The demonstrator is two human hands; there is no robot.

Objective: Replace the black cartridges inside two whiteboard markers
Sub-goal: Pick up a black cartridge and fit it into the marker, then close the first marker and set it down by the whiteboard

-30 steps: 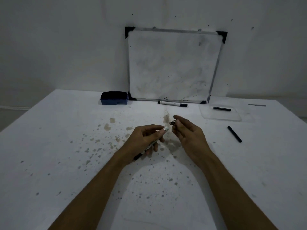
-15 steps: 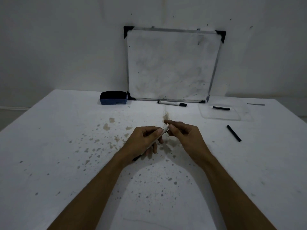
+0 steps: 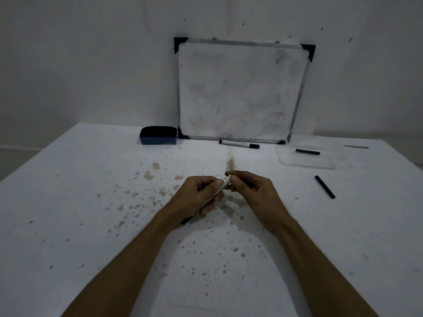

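Observation:
My left hand [image 3: 198, 196] grips a white marker [image 3: 223, 184] over the middle of the table; its black end pokes out below the palm. My right hand [image 3: 250, 192] pinches a small end cap against the marker's upper tip; the cap is hidden by the fingers. A second white marker [image 3: 239, 144] with black ends lies in front of the whiteboard. One black cartridge [image 3: 307, 151] rests in a clear tray [image 3: 306, 162]. Another black cartridge [image 3: 325, 190] lies loose on the table at the right.
A small whiteboard [image 3: 240, 90] leans on the wall at the table's far edge. A blue eraser [image 3: 158, 135] sits to its left. The white table [image 3: 91, 202] is spotted with stains. A thin grey strip [image 3: 356, 147] lies far right.
My right hand, which held the small cap a little apart from the marker, has moved left and now presses it onto the marker's tip. My left hand has stayed in place.

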